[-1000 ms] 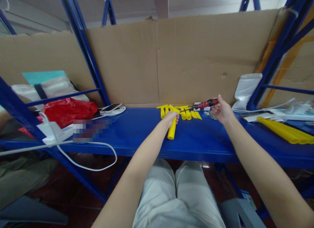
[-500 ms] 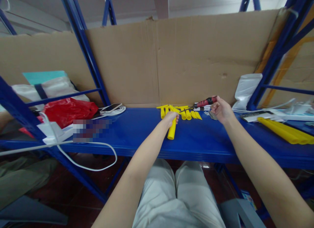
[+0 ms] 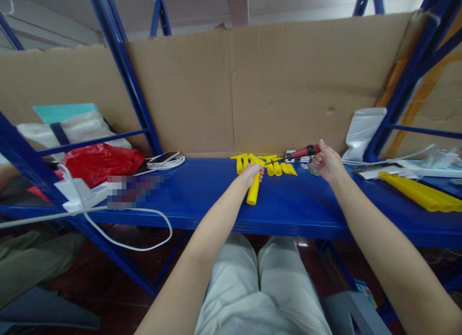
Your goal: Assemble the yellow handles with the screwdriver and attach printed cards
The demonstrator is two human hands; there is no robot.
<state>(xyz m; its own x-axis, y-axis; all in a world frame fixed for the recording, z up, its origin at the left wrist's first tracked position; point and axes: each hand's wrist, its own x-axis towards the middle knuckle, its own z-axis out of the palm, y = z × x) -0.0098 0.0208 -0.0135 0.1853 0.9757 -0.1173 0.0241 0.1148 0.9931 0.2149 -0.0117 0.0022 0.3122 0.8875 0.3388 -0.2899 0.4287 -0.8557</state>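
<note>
My left hand [image 3: 254, 173] is closed round a yellow plastic handle-like piece [image 3: 253, 194] whose round lower end juts out toward me. At its upper end rests the thin shaft of a red and black screwdriver [image 3: 305, 151]; whether the tip sits in a screw is too small to tell. The fingers of my right hand [image 3: 327, 161] pinch the back end of that screwdriver. Behind my left hand stand several similar yellow T-shaped pieces [image 3: 239, 165]. Small flat yellow pieces [image 3: 288, 169] lie to their right, with tiny metal screws [image 3: 304, 166] beside them.
A cardboard sheet [image 3: 281, 89] walls off the back of the blue shelf [image 3: 202, 200]. Long yellow pieces [image 3: 420, 191] and a white pouch [image 3: 364, 133] are on the right. At left lie a phone [image 3: 164, 157], white cables [image 3: 169, 164] and a red plastic bag [image 3: 103, 162].
The screwdriver's handle has tilted slightly lower, and my right hand's fingers have shifted a little on its end. My left hand and the yellow piece stay in place.
</note>
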